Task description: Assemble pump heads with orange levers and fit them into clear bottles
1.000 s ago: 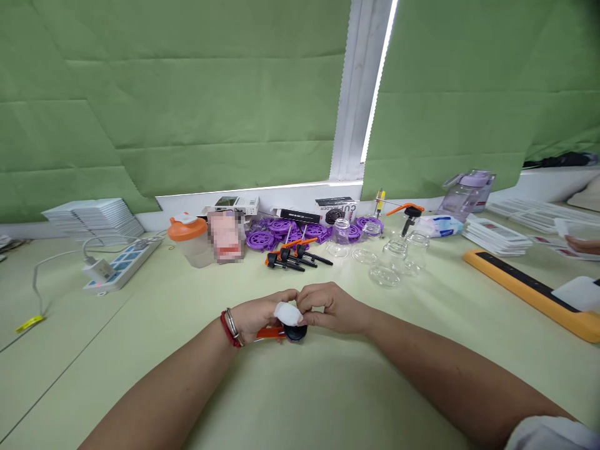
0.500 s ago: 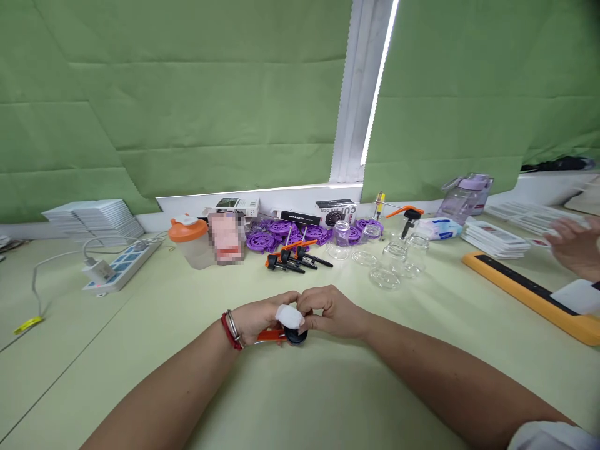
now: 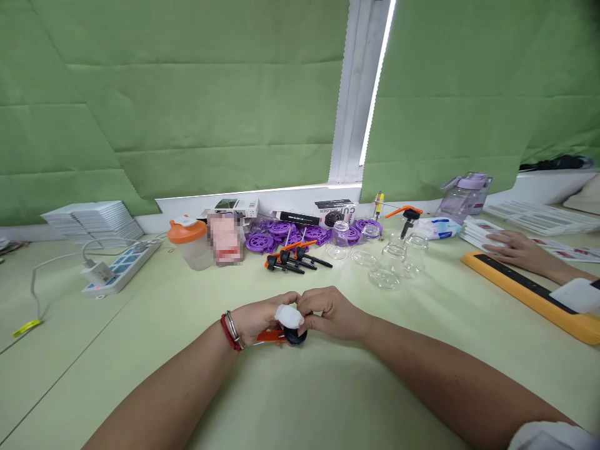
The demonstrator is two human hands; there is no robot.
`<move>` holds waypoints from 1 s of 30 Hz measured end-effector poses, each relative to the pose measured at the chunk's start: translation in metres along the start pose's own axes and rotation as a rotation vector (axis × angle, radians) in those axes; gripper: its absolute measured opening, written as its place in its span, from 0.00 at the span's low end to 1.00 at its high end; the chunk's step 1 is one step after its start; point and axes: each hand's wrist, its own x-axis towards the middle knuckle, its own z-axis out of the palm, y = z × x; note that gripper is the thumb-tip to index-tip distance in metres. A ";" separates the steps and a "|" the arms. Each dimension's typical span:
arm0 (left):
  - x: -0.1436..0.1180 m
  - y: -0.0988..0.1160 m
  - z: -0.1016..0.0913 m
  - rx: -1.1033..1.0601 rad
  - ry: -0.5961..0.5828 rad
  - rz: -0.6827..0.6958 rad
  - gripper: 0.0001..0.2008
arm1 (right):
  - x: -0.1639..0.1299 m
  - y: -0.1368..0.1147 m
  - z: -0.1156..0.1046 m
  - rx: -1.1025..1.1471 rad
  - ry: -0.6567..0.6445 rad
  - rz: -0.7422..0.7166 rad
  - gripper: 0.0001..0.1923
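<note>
Low in the middle of the view, my left hand [image 3: 262, 320] is closed around a black crank mechanism [image 3: 295, 337] with an orange handle [image 3: 270, 336]. A rounded white piece [image 3: 289, 316] sits just above the black part, between my hands; its kind is unclear. My right hand [image 3: 328, 311] is closed in a pinch at the right edge of the white and black parts, its fingertips partly hidden. Beyond my hands lie several similar black shafts [image 3: 293, 261] with orange handles. Another crank mechanism [image 3: 409, 219] stands among the clear glass jars [image 3: 394, 251].
Purple plastic wheels [image 3: 260, 242] and small boxes lie along the wall. An orange-lidded shaker [image 3: 190, 247] and a power strip [image 3: 122, 269] stand left. At right, another person's hand [image 3: 520, 250] rests by white cards, behind an orange-and-black bar [image 3: 525, 294].
The other person's hand at right has come down and left onto the white cards. My own hands and what they hold look nearly the same.
</note>
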 end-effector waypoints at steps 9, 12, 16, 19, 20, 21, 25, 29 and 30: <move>0.000 0.001 0.001 0.028 0.000 0.001 0.17 | 0.003 -0.003 -0.003 0.012 0.011 0.005 0.08; 0.000 0.000 0.000 0.017 -0.002 0.006 0.17 | 0.002 -0.002 -0.001 -0.024 0.039 0.002 0.10; 0.000 -0.001 -0.001 -0.007 -0.002 0.003 0.16 | 0.001 -0.001 0.000 -0.033 0.052 0.011 0.10; 0.000 0.000 -0.001 -0.030 0.004 0.003 0.17 | 0.001 -0.002 0.000 -0.038 0.052 0.018 0.09; 0.000 0.000 -0.001 -0.037 0.003 0.004 0.17 | 0.001 -0.003 0.000 -0.039 0.050 0.017 0.09; 0.000 0.000 -0.001 -0.043 0.002 0.004 0.17 | 0.001 -0.004 0.000 -0.038 0.046 0.015 0.09; 0.000 0.000 -0.002 -0.056 0.006 0.001 0.16 | 0.001 -0.006 -0.001 -0.003 0.031 0.014 0.07; 0.000 -0.003 -0.004 -0.046 0.009 -0.003 0.17 | -0.001 -0.004 0.000 0.061 0.064 0.144 0.07; 0.000 -0.003 -0.004 -0.043 0.013 -0.003 0.17 | -0.001 -0.004 0.001 0.090 0.071 0.190 0.08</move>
